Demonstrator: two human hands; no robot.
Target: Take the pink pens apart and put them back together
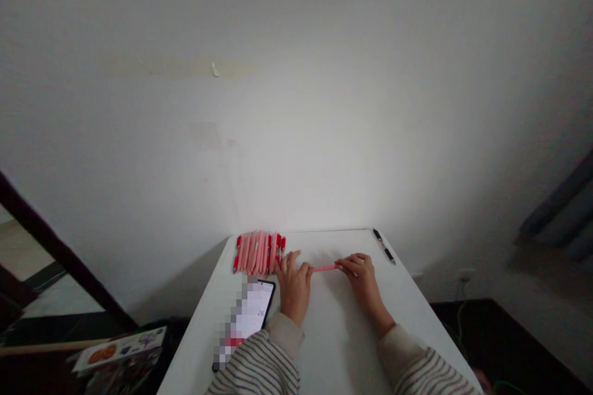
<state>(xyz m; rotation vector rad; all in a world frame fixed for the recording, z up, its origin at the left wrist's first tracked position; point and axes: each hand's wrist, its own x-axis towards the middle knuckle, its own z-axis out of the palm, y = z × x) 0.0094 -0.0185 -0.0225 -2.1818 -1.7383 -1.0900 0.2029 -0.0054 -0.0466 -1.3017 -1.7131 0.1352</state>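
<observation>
Head view: a slim pink stick (324, 268) lies crosswise between the person's two hands, over the middle of the far part of a white table (333, 345). The left hand (295, 287) has its grip closed on the stick's left end, while the right hand (364, 278) has its grip pinched around the right end. Whether the stick touches the tabletop is hard to tell.

Just beside the left hand, at the far left corner, a row of pink and red sticks (254, 253) lies packed side by side, pointing away from the person; whether the left fingers touch it cannot be made out. Nearer the person, a phone (264, 303) lies at a slant with its screen lit and partly pixelated, the left sleeve (262, 361) covering its lower corner. A black pen (384, 245) lies along the right edge, apart from the right hand.
</observation>
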